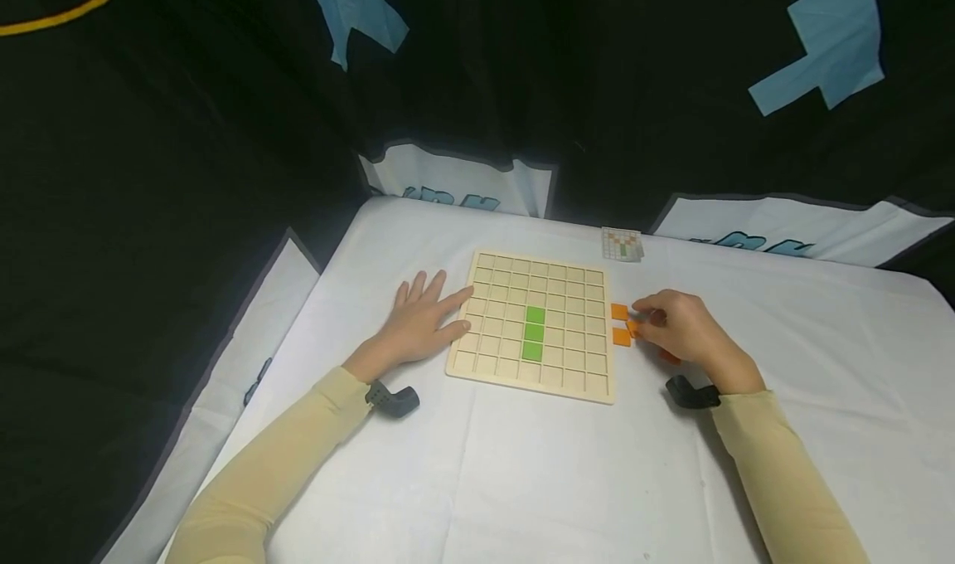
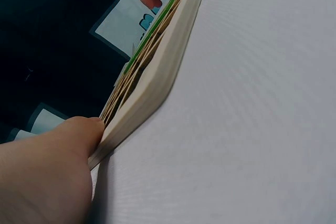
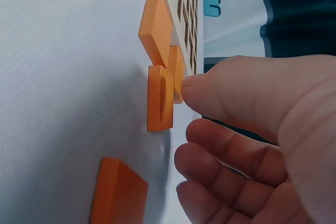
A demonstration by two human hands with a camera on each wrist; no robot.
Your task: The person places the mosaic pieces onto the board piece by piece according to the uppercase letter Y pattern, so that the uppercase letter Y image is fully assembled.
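A wooden grid board (image 1: 574,361) lies on the white table, with a column of three green tiles (image 1: 533,333) in its cells. Spread flat at the board's left side is my left hand (image 1: 418,322), its thumb and forefinger touching the edge. Several orange tiles (image 1: 621,337) lie off the board's right edge. Over them hovers my right hand (image 1: 686,323), fingers loosely bent. In the right wrist view, its thumb is close to an orange tile (image 3: 160,98), and no tile shows between thumb and fingers. Another orange tile (image 3: 119,195) lies apart, partly under the hand in the head view.
A small stack of cards (image 1: 622,245) printed with a coloured grid sits beyond the board's far right corner. White cloth (image 1: 552,481) covers the table. Dark curtains (image 1: 477,75) with blue tape hang behind it and to the left.
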